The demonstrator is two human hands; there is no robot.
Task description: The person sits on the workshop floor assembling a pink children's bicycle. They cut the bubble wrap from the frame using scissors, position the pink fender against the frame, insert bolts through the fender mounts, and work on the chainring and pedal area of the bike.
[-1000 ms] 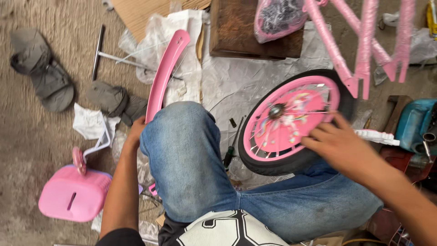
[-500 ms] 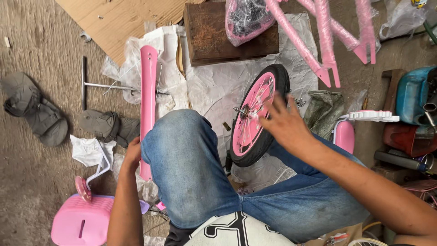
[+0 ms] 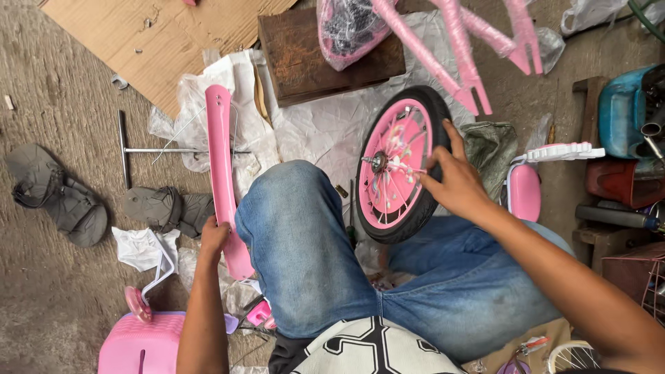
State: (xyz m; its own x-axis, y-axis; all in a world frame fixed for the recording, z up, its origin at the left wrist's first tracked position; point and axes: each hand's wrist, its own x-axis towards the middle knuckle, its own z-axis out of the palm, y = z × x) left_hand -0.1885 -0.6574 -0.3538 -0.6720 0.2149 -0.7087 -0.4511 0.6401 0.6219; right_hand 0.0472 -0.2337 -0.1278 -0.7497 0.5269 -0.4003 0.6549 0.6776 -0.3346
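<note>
My left hand [image 3: 212, 239] grips the lower part of a long pink fender [image 3: 222, 173] that points away from me, left of my bent knee in blue jeans [image 3: 305, 242]. My right hand [image 3: 450, 181] holds a small pink bicycle wheel with a black tyre [image 3: 393, 166] upright against my leg, fingers on its spokes and rim near the axle. A pink bicycle frame [image 3: 457, 48] wrapped in plastic hangs just above the wheel.
A T-handle wrench [image 3: 138, 149] and grey sandals [image 3: 59, 197] lie on the concrete at left. A pink basket [image 3: 138, 343] sits at bottom left. Cardboard [image 3: 152, 34], a wooden block [image 3: 325, 52] and white plastic sheeting lie ahead. A blue container [image 3: 627, 111] and clutter stand at right.
The wheel has turned more edge-on and moved left in view, and my right hand has shifted to its right side. The fender has straightened to point away from me.
</note>
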